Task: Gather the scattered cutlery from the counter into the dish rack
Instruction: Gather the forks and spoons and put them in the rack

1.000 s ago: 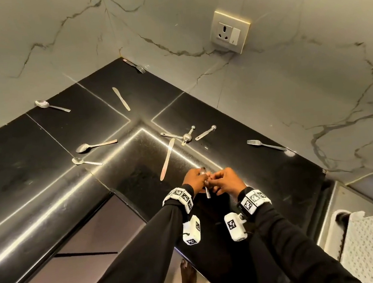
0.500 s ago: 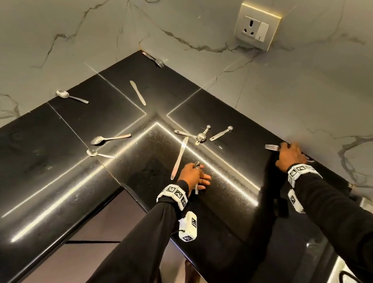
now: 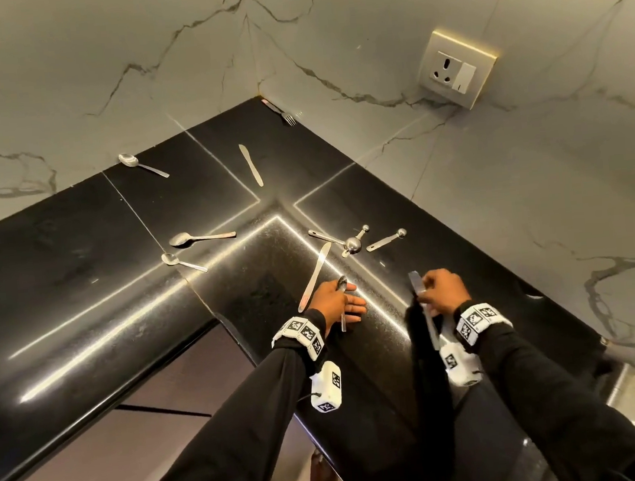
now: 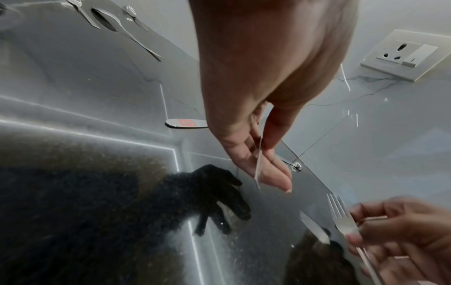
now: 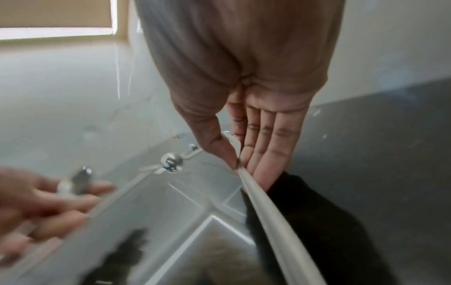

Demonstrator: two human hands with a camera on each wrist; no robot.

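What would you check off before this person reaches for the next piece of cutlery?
1. Right hand has a firm hold on the fork: ok, pinched by thumb and fingers.
2. Left hand has its spoon secure: ok, though the fingers lie fairly straight.
3. Nearest piece free to pick: ok, the knife lies alone beside the left hand.
4. Measuring spoons easy to lift: not ok, two lie crossed.
5. Dish rack in sight: not ok, it shows in no view.
6. Room in the hands for more: cannot tell.
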